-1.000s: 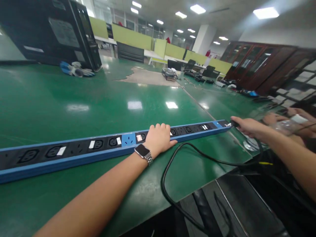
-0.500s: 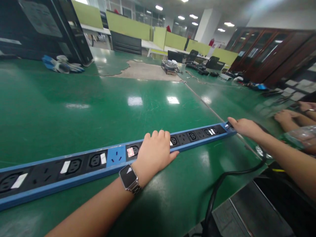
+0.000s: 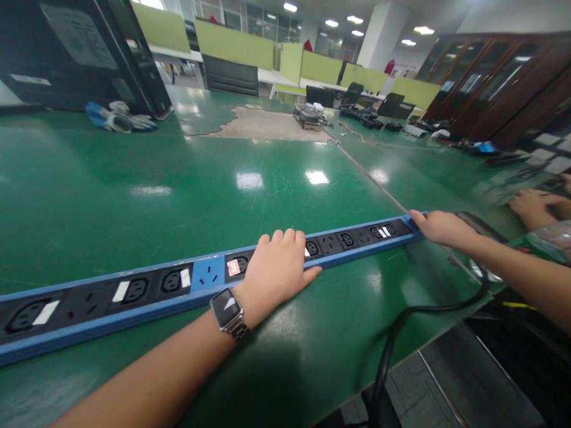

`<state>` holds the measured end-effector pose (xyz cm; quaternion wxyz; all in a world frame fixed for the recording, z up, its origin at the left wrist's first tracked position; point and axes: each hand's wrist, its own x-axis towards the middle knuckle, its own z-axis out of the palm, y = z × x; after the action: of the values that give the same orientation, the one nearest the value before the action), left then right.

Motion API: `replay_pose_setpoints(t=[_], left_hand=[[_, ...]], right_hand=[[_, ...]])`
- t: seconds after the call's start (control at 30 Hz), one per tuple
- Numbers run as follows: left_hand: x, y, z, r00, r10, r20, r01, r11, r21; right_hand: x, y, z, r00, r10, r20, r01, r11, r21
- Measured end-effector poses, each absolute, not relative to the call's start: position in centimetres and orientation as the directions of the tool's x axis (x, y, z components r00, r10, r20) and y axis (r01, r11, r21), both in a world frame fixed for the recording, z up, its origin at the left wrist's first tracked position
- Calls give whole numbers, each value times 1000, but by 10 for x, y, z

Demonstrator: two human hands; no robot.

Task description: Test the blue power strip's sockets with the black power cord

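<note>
A long blue power strip (image 3: 208, 274) with black sockets and white stickers lies slantwise across the green tabletop. Over its middle, my left hand (image 3: 277, 267) is closed around the strip's width, thumb on the near side and fingers over the far side. My right hand (image 3: 439, 229) grips the strip's right end, covering the end fitting. A black cable (image 3: 401, 318) hangs in a curve from near that end, past the table edge. A watch (image 3: 228, 312) is on my left wrist.
A dark cabinet (image 3: 89, 53) stands at the back left, with blue-and-white gloves (image 3: 120, 117) beside it. A small device (image 3: 308, 114) lies beyond a bare patch of the surface. At the right edge are another person's hands (image 3: 533, 208) and clear plastic (image 3: 553, 238).
The view has shifted slightly. The strip's right end and my right hand sit a little differently in it. Both hands keep their hold on the strip.
</note>
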<state>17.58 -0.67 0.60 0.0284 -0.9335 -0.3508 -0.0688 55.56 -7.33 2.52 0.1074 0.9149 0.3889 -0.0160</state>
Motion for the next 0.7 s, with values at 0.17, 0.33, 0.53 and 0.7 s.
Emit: replay_pose_setpoints(t=[0.17, 0.33, 0.53, 0.7], left_hand=[[177, -6, 8, 742, 659, 122, 668, -743, -41], [179, -6, 10, 741, 665, 94, 670, -742, -34], [178, -7, 7, 739, 662, 127, 669, -742, -28], [177, -9, 6, 746, 648, 156, 659, -752, -28]], right_hand=[[557, -82, 11, 774, 632, -39, 632, -768, 99], [543, -82, 13, 783, 622, 6, 615, -776, 142], [538, -78, 21, 768, 640, 17, 627, -758, 181], [546, -79, 16, 751, 660, -4, 653, -743, 144]])
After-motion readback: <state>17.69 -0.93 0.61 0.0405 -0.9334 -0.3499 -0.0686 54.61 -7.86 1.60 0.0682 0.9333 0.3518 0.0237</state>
